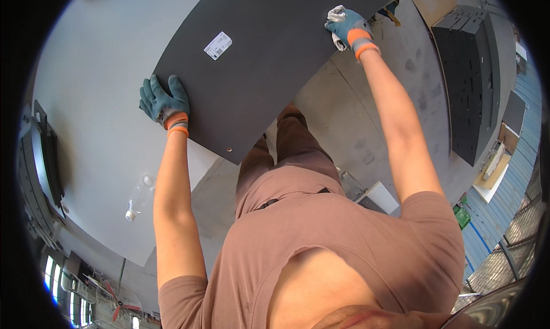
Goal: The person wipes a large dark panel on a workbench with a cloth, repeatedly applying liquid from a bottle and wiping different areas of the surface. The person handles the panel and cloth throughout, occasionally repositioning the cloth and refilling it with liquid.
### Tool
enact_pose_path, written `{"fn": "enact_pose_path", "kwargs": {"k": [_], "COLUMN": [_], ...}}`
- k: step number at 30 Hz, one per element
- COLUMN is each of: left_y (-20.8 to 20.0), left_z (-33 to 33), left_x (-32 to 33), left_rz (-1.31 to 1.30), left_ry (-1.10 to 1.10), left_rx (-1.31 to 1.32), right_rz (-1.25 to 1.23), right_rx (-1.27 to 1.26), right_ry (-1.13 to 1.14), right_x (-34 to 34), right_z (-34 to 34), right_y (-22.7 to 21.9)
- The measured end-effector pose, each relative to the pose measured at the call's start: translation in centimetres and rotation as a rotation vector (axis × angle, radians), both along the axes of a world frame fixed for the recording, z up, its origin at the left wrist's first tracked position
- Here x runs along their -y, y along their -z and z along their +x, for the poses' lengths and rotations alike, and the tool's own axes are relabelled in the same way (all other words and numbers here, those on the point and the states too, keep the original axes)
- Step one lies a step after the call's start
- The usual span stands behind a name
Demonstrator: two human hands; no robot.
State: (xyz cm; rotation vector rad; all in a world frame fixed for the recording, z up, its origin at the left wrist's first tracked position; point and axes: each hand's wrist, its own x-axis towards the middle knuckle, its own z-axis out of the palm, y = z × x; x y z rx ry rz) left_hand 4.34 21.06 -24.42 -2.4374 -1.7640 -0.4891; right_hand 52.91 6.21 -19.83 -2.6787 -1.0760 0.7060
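A large dark grey panel (pixel 258 60) lies across a pale table (pixel 103 88), one corner with a small round hole pointing toward me. A white printed label (pixel 218 45) is stuck on its face. My left hand (pixel 164 100), in a blue-grey glove with an orange cuff, rests on the panel's left edge with its fingers outstretched. Over by the panel's right edge, my gloved right hand (pixel 350 30) is closed on a crumpled white cloth (pixel 338 41) that lies against the panel's surface.
On the table to the left lies a clear plastic bottle (pixel 137 200) with a white cap. Dark curved parts (pixel 48 151) stand at the far left. Dark panels with slots (pixel 461 83) lean at the right. A fan with red blades (pixel 117 302) shows at the lower left.
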Motion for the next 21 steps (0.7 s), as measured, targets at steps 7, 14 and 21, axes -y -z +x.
{"fn": "enact_pose_path", "kwargs": {"k": [7, 14, 21], "left_y": [0.3, 0.6, 1.0], "left_z": [0.4, -0.6, 0.1], "left_x": [0.0, 0.4, -0.3], "left_rz": [-0.006, 0.021, 0.026], "left_ry": [0.012, 0.015, 0.038], "left_rx": [0.031, 0.052, 0.071], "right_rz": [0.063, 0.7, 0.345], "right_rx": [0.139, -0.579, 0.635], "right_ry": [-0.503, 0.006, 0.109], "right_x": [6.4, 4.1, 1.9], "right_z": [-20.8, -3.7, 14.8], "right_y": [-0.6, -0.6, 6.8]}}
